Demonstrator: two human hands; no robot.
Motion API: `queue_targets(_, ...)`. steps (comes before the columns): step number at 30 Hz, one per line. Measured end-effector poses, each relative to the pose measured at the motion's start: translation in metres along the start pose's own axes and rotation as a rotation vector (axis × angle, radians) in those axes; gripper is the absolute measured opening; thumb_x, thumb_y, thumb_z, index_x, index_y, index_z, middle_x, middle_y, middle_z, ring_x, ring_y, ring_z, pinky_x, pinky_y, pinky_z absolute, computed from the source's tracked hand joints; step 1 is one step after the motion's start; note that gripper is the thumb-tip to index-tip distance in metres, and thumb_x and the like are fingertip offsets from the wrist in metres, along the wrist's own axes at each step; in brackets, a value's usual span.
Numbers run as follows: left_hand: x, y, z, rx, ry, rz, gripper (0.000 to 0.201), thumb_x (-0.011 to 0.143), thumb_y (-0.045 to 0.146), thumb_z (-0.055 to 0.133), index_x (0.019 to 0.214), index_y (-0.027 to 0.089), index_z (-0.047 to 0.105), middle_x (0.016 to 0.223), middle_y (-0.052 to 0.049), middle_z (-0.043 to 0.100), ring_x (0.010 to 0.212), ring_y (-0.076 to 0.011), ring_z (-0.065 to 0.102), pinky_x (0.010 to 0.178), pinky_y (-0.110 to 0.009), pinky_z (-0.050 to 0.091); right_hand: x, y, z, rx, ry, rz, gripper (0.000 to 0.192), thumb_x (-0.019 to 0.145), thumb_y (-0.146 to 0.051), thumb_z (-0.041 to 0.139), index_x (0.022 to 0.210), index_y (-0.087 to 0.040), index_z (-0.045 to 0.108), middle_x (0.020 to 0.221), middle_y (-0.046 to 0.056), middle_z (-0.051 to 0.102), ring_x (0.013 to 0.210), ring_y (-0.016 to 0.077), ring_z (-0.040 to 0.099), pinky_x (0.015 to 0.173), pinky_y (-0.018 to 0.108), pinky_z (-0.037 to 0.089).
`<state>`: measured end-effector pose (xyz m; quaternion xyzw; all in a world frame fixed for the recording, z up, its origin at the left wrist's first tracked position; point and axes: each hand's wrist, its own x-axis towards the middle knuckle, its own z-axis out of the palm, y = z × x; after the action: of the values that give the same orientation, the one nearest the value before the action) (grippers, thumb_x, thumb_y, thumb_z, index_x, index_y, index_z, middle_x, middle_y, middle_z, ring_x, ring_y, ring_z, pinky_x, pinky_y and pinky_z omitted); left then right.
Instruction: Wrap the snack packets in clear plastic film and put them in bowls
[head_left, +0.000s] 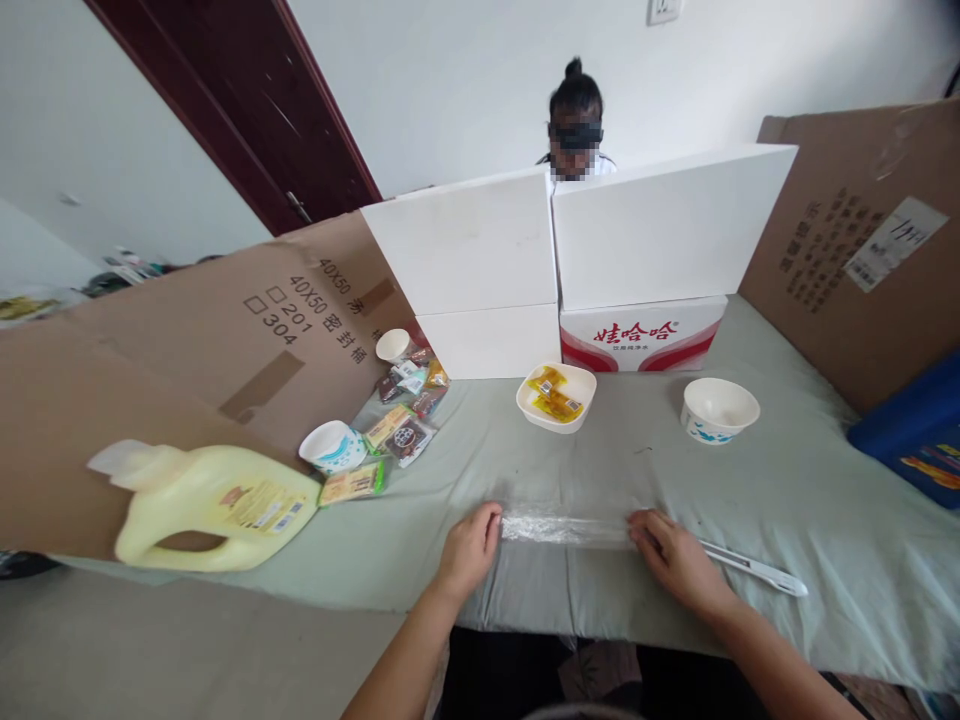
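Observation:
A clear plastic bag (562, 528) stretches flat between my hands just above the near edge of the cloth-covered table. My left hand (471, 550) pinches its left end, thumb and fingers pressed together. At the opposite end, my right hand (675, 560) is closed on the plastic. A white utility knife (757, 568) lies beside my right hand, partly hidden by it. Beyond the bag stands a white square bowl (525, 408) with yellow sachets (556, 402) inside. Farther right is a round paper bowl (721, 410) with a blue pattern.
A pale yellow jug (217, 500) lies on the left. Near it are paper cups (334, 447) and several food packets (405, 438). White boards (480, 250) and a Wahaha carton (643, 335) form a back wall, with a person (576, 120) behind. A blue container (911, 430) lies right.

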<state>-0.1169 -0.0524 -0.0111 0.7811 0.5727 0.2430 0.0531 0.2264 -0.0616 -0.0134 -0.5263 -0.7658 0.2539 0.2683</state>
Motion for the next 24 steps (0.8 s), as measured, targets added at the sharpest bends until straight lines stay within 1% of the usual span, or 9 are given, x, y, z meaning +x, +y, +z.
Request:
queue_targets(2, 0.007, -0.001, 0.012, 0.045, 0.057, -0.028, 0.021, 0.094, 0.023, 0.037, 0.098, 0.02, 0.058, 0.088, -0.005, 0.071, 0.078, -0.0195, 0.069, 0.071, -0.031, 0.054, 0.012, 0.002, 0.007, -0.072, 0.074, 0.1, 0.028, 0.096, -0.033, 0.035, 0.092, -0.019, 0.059, 0.095, 0.008, 0.066, 0.088, 0.0203, 0.063, 0.078, 0.032, 0.048)
queue_targets(5, 0.009, -0.002, 0.026, 0.088, 0.113, -0.064, 0.021, 0.094, 0.023, 0.039, 0.099, 0.02, 0.059, 0.093, -0.005, 0.07, 0.084, -0.0193, 0.069, 0.075, -0.031, 0.054, 0.023, 0.001, 0.016, -0.23, 0.103, 0.207, 0.027, 0.096, -0.033, 0.035, 0.091, -0.019, 0.058, 0.092, 0.007, 0.065, 0.083, 0.0202, 0.063, 0.072, 0.03, 0.046)
queue_targets(8, 0.008, -0.005, 0.035, 0.127, 0.133, -0.114, 0.02, 0.093, 0.024, 0.043, 0.104, 0.019, 0.059, 0.098, -0.006, 0.07, 0.083, -0.0189, 0.068, 0.076, -0.031, 0.053, 0.026, -0.003, 0.023, -0.373, 0.095, 0.277, 0.023, 0.096, -0.029, 0.039, 0.103, -0.019, 0.058, 0.103, 0.007, 0.063, 0.081, 0.0187, 0.064, 0.065, 0.028, 0.044)
queue_targets(11, 0.008, -0.007, 0.034, 0.187, 0.148, -0.186, 0.022, 0.091, 0.025, 0.048, 0.108, 0.017, 0.059, 0.098, -0.007, 0.069, 0.08, -0.0199, 0.067, 0.074, -0.032, 0.053, 0.026, -0.009, 0.028, -0.502, 0.099, 0.32, 0.027, 0.096, -0.028, 0.04, 0.118, -0.019, 0.053, 0.111, 0.009, 0.061, 0.079, 0.0183, 0.064, 0.059, 0.027, 0.042)
queue_targets(14, 0.011, 0.0, 0.026, 0.27, 0.233, -0.244, 0.024, 0.091, 0.027, 0.049, 0.107, 0.014, 0.061, 0.095, -0.011, 0.067, 0.086, -0.0248, 0.065, 0.075, -0.037, 0.053, 0.026, -0.013, 0.031, -0.587, 0.084, 0.318, 0.027, 0.097, -0.028, 0.038, 0.118, -0.02, 0.054, 0.108, 0.009, 0.06, 0.075, 0.0176, 0.064, 0.054, 0.027, 0.04)
queue_targets(17, 0.014, 0.023, 0.02, 0.259, 0.278, -0.158, 0.022, 0.092, 0.026, 0.046, 0.102, 0.015, 0.064, 0.093, -0.012, 0.065, 0.093, -0.0271, 0.061, 0.082, -0.041, 0.051, 0.027, -0.014, 0.033, -0.618, 0.072, 0.296, 0.025, 0.098, -0.026, 0.037, 0.112, -0.02, 0.057, 0.103, 0.008, 0.06, 0.071, 0.0166, 0.063, 0.053, 0.026, 0.037)
queue_targets(19, 0.013, 0.047, 0.021, 0.167, 0.165, -0.011, 0.024, 0.094, 0.023, 0.043, 0.103, 0.019, 0.064, 0.098, -0.01, 0.066, 0.099, -0.0254, 0.06, 0.09, -0.042, 0.048, 0.027, -0.013, 0.034, -0.618, 0.086, 0.269, 0.025, 0.098, -0.024, 0.036, 0.109, -0.019, 0.057, 0.101, 0.008, 0.06, 0.069, 0.0161, 0.062, 0.053, 0.026, 0.036)
queue_targets(21, 0.011, 0.069, 0.028, 0.075, -0.018, 0.122, 0.027, 0.094, 0.024, 0.043, 0.113, 0.022, 0.062, 0.114, -0.009, 0.064, 0.115, -0.0254, 0.054, 0.1, -0.045, 0.043, 0.026, -0.011, 0.034, -0.611, 0.101, 0.243, 0.026, 0.097, -0.023, 0.035, 0.107, -0.018, 0.058, 0.099, 0.008, 0.061, 0.067, 0.016, 0.06, 0.054, 0.027, 0.037)
queue_targets(24, 0.009, 0.091, 0.04, 0.045, -0.237, 0.179, 0.047, 0.092, 0.035, 0.05, 0.137, 0.023, 0.046, 0.146, -0.008, 0.043, 0.139, -0.0301, 0.03, 0.113, -0.054, 0.026, 0.024, -0.009, 0.033, -0.606, 0.111, 0.202, 0.027, 0.097, -0.023, 0.034, 0.107, -0.019, 0.059, 0.101, 0.01, 0.061, 0.077, 0.0186, 0.06, 0.063, 0.029, 0.041)
